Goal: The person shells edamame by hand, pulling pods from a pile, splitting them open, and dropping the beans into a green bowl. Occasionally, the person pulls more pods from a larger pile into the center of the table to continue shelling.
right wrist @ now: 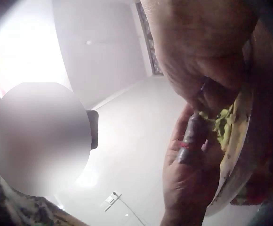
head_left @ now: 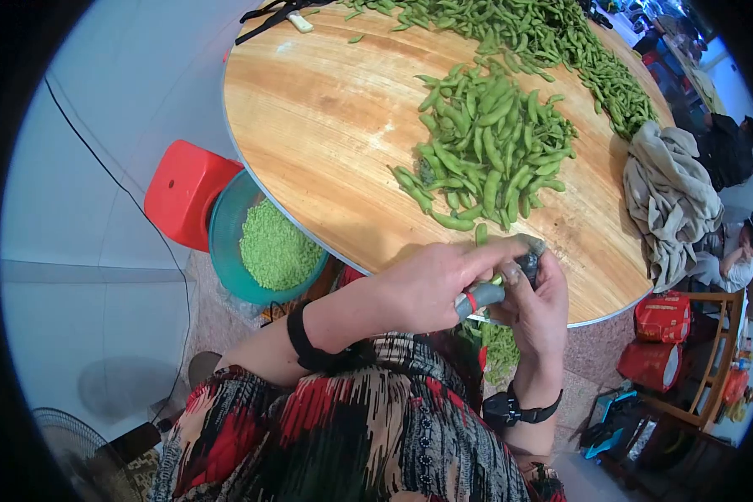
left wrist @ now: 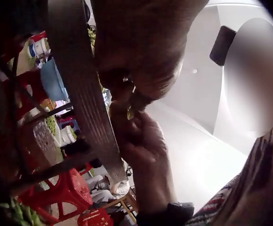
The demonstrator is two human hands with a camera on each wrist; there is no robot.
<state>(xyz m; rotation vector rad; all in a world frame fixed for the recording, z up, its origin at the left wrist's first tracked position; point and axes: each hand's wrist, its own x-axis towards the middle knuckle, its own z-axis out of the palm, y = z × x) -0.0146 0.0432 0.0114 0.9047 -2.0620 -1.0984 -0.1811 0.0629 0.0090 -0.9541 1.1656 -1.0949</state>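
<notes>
Over the near edge of the round table, both hands meet fingertip to fingertip. My left hand (head_left: pixel 418 284), its thumb in a grey cover (head_left: pixel 485 295) with a red band, grips a green soybean pod (head_left: pixel 497 280), largely hidden by the fingers. Curled in from the other side, my right hand (head_left: pixel 545 297) pinches at the same pod, with dark grey covers on its fingertips. A sliver of yellow-green (left wrist: pixel 130 113) shows between the hands in the left wrist view. Just beyond the hands lies a heap of unshelled pods (head_left: pixel 494 142).
A larger pile of pods (head_left: pixel 552 38) spreads along the table's far side. A crumpled grey cloth (head_left: pixel 671 197) lies at the right edge. Below left, a teal basin (head_left: pixel 223 238) holds shelled beans beside a red stool (head_left: pixel 188 192). Green husks (head_left: pixel 500 351) lie under the table.
</notes>
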